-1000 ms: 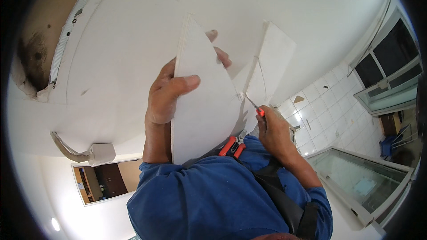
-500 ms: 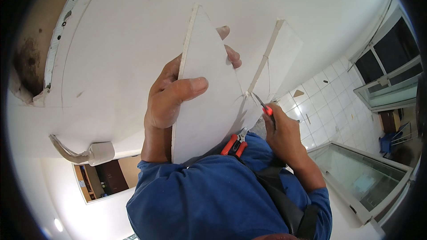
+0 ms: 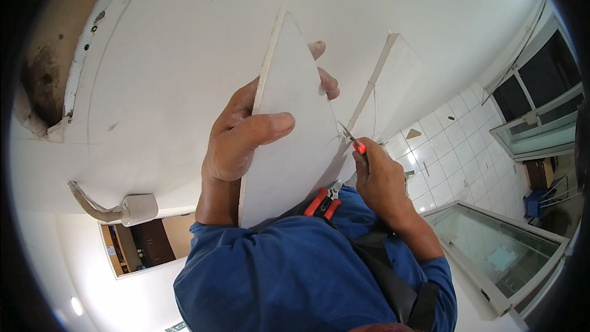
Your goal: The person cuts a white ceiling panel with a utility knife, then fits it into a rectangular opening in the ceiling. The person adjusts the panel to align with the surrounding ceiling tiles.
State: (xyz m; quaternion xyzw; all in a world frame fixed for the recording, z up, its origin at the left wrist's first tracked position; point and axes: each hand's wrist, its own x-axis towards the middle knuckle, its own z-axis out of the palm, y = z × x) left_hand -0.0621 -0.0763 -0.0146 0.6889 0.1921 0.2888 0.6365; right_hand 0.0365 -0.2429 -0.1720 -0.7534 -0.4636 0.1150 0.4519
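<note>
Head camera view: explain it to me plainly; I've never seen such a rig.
There is no machine here, just a person's two bare hands. A head-worn fisheye camera looks down at them, so straight edges bend near the rim. The left hand holds a flat white board. The right hand holds a red-handled tool with a thin metal blade, its tip by the board's right edge. Another flat white piece shows farther right. Red-handled metal cutters sit at the front of the blue shirt.
</note>
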